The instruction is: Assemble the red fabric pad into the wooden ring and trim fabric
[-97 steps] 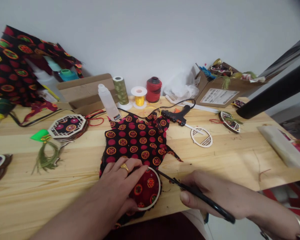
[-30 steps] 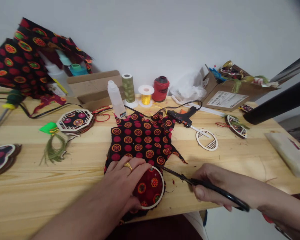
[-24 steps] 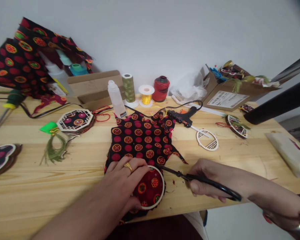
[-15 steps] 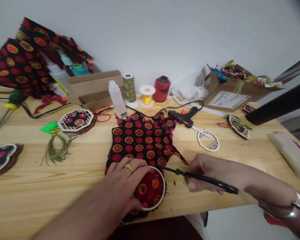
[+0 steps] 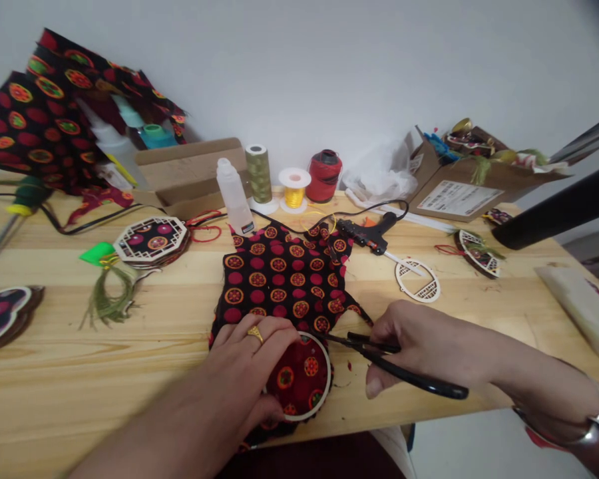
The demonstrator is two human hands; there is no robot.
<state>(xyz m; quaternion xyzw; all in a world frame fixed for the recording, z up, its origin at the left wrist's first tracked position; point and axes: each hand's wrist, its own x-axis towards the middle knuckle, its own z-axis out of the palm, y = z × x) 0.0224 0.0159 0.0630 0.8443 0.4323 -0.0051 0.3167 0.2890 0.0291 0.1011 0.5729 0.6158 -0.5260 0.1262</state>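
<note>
My left hand (image 5: 254,359), a gold ring on one finger, grips the left side of a round fabric piece with a pale rim (image 5: 307,376), thumb below and fingers above. Beneath it lies black cloth with red and orange circles (image 5: 279,273). My right hand (image 5: 409,346), wearing a silver bracelet at the wrist, is closed around black-handled scissors (image 5: 419,382). Their handles are spread apart, and the blades reach left to the cloth at the upper right edge of the round piece. The blade tips are hard to make out against the dark cloth.
Behind the cloth stand a clear bottle (image 5: 234,196), green thread (image 5: 258,174), yellow cord (image 5: 294,189) and red thread (image 5: 324,176). A glue gun (image 5: 372,233) lies near an oval lattice frame (image 5: 404,283). An octagonal ornament (image 5: 152,241) and screwdriver (image 5: 22,206) lie left; a filled box (image 5: 454,193) right.
The scissors' handles have spread apart in my right hand, and its fingers have opened wider with them. My left hand and the round piece have stayed in place.
</note>
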